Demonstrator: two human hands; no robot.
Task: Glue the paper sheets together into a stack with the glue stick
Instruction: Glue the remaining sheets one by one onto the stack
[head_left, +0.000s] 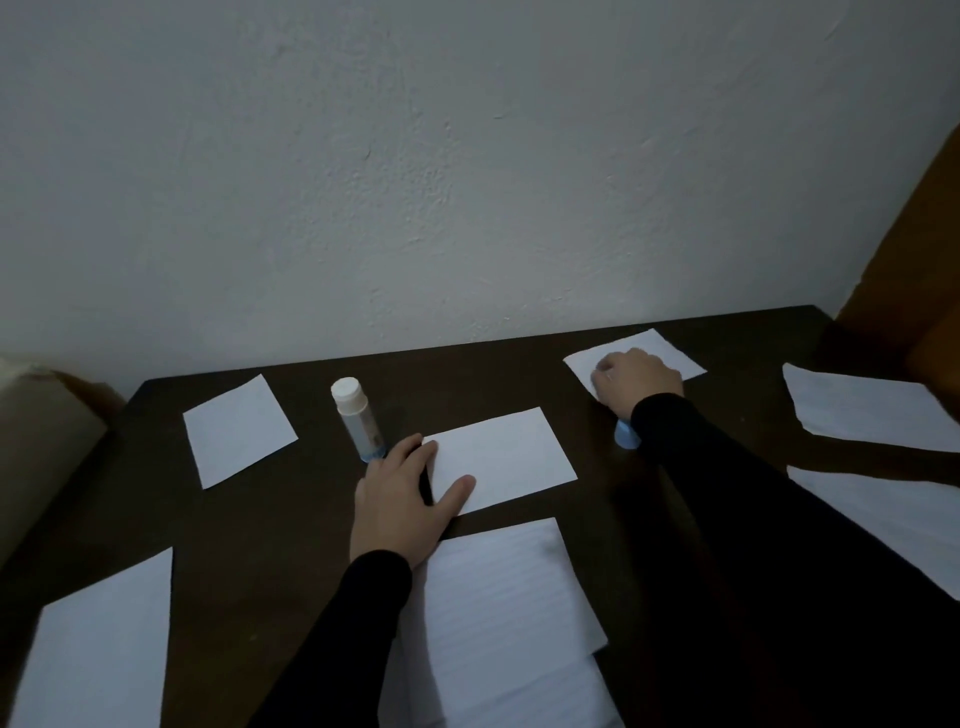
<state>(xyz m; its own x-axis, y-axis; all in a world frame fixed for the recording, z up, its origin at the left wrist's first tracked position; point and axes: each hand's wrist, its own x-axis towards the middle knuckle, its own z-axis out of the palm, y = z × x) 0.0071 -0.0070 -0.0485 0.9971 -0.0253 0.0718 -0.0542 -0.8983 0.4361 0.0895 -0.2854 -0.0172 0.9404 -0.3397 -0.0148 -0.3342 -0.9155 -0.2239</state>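
1. The left hand (397, 506) lies flat and spread on the dark table (291, 519), palm down, holding nothing. Its thumb rests on the near left corner of a small white sheet (501, 460) in the middle of the table, and its fingers touch that sheet's left edge.
2. The right hand (635, 379) is curled, knuckles up, pressing on a far sheet (670, 349) near the wall (467, 156). Whether its fingers grip the paper cannot be told.
3. Both arms wear black sleeves (727, 519).
4. The glue stick (357, 418) stands upright just beyond the left hand's fingertips. Its white end is up and its blue base is on the table. No other holder or box is in view.
5. A small blue cap-like piece (626, 435) sits on the table beside the right wrist, partly hidden by the sleeve.
6. A lined sheet (498, 587) lies just in front of the middle sheet, on top of more paper (519, 696) at the near edge.
7. A square sheet (239, 431) lies left of the glue stick, apart from it.
8. A larger sheet (98, 649) lies at the near left corner.
9. Two more sheets lie at the right: one far (872, 410), one nearer (893, 525).
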